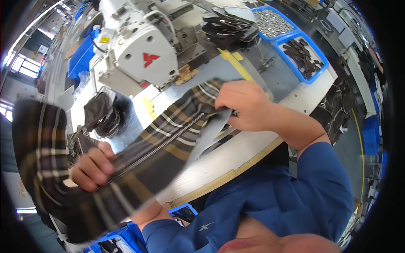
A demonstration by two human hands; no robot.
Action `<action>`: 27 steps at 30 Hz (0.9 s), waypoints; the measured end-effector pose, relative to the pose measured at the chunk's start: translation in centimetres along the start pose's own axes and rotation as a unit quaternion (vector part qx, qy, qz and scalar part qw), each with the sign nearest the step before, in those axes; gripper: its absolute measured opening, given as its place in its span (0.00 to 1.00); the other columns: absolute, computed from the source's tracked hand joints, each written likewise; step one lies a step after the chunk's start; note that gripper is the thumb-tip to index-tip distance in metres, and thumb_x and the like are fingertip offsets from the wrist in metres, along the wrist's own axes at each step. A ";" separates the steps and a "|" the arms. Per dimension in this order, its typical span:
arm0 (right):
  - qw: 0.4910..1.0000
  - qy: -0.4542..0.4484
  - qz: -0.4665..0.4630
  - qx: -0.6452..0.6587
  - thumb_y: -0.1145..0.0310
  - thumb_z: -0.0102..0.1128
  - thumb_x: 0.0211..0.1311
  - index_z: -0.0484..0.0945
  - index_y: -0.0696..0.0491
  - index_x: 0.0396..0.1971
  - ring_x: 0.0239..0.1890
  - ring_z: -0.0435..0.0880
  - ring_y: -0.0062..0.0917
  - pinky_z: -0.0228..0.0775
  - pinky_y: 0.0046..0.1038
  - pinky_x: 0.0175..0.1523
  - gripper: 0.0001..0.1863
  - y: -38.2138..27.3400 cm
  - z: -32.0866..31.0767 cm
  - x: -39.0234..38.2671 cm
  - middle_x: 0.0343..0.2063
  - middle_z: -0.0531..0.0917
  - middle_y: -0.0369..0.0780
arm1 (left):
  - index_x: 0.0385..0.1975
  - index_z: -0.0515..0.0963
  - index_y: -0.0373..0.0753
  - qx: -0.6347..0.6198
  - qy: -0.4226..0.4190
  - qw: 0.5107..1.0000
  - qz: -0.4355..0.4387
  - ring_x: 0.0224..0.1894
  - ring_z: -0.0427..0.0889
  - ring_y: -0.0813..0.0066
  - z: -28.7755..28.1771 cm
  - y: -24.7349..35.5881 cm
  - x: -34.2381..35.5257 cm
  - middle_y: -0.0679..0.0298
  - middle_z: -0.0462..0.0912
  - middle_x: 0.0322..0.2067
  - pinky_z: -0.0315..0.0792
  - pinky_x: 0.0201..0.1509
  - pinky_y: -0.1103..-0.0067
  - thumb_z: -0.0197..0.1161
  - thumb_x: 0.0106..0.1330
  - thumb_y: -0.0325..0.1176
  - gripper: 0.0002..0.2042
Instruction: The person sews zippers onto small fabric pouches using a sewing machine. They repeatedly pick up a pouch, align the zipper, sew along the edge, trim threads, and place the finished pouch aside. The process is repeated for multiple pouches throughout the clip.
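A dark plaid fabric piece [162, 168] with white and tan lines is stretched between my two hands above the worktable. Along it runs a metal-toothed zipper [159, 146], slanting from lower left to upper right. My left hand [93, 166] has its fingers wrapped over the fabric beside the zipper's lower end. At the zipper's upper end, my right hand [247, 103] pinches the cloth. The fabric's loose part loops up at far left and is blurred. Behind it stands a white sewing machine [130, 76]; the cloth's upper edge is close in front of its needle area.
A dark fabric bundle [101, 114] lies left of the machine, and a dark stack [228, 27] right of it. At the back right are small metal parts [272, 22] and dark pieces [301, 55] in blue-rimmed trays. The worktable's edge [228, 177] curves before my body.
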State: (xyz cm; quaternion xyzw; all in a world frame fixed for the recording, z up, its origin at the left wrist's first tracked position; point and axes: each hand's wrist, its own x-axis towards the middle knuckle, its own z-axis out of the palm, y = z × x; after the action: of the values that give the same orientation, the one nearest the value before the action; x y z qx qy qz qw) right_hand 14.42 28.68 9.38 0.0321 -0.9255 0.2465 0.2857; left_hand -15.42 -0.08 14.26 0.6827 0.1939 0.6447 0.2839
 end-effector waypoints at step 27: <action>0.962 -0.050 0.185 -0.192 0.60 0.58 0.81 0.72 0.51 0.48 0.32 0.84 0.56 0.72 0.53 0.35 0.10 11.6 4.7 2.0 0.26 0.84 0.50 | 0.17 0.75 0.36 0.105 -0.061 0.963 -0.239 0.29 0.80 0.44 9.7 -7.5 -11.4 0.56 0.77 0.22 0.80 0.57 0.53 0.70 0.52 0.29 0.10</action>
State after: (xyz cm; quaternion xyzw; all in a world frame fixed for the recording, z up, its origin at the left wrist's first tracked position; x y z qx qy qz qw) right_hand 8.01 36.74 2.03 -0.1830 -0.9584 0.1104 0.1891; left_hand -6.11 -2.87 0.64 0.6808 0.4004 0.4912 0.3673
